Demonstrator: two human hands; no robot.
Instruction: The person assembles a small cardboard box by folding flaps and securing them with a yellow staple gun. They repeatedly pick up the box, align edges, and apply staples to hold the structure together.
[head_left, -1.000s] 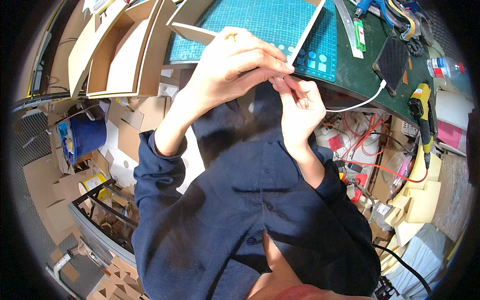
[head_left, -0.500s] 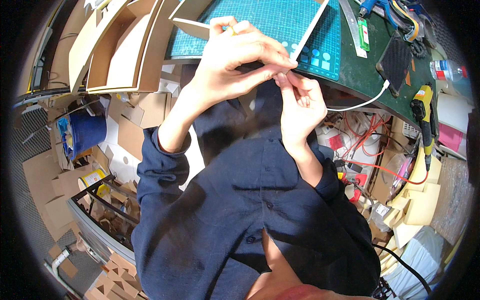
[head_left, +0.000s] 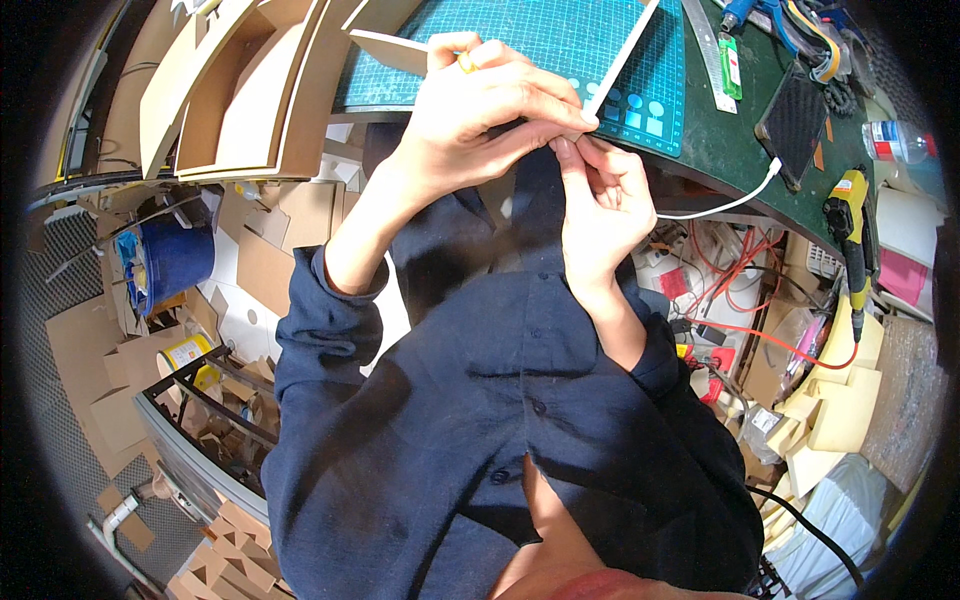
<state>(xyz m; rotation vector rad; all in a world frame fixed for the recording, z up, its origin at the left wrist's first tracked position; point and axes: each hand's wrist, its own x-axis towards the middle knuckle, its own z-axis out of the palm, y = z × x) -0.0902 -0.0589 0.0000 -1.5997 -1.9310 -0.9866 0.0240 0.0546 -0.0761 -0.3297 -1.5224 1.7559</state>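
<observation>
At far left I see a blue round plastic bucket (head_left: 172,257) on the floor. My left hand (head_left: 470,115) pinches the near end of a thin white flat strip (head_left: 620,58), which lies slanted over the teal gridded cutting mat (head_left: 560,35). My right hand (head_left: 600,205) grasps the same end, touching the left fingers. A yellow power tool (head_left: 850,215) rests at right.

Left hand (head_left: 480,110) covers the near end of the thin white strip (head_left: 620,55), so the grip under its fingers (head_left: 560,105) can't be made out; strip's far end cut off by top edge. Right hand (head_left: 600,205) fingertips tucked behind left's. Cutting mat (head_left: 560,30) cropped at top, table (head_left: 740,140) too
</observation>
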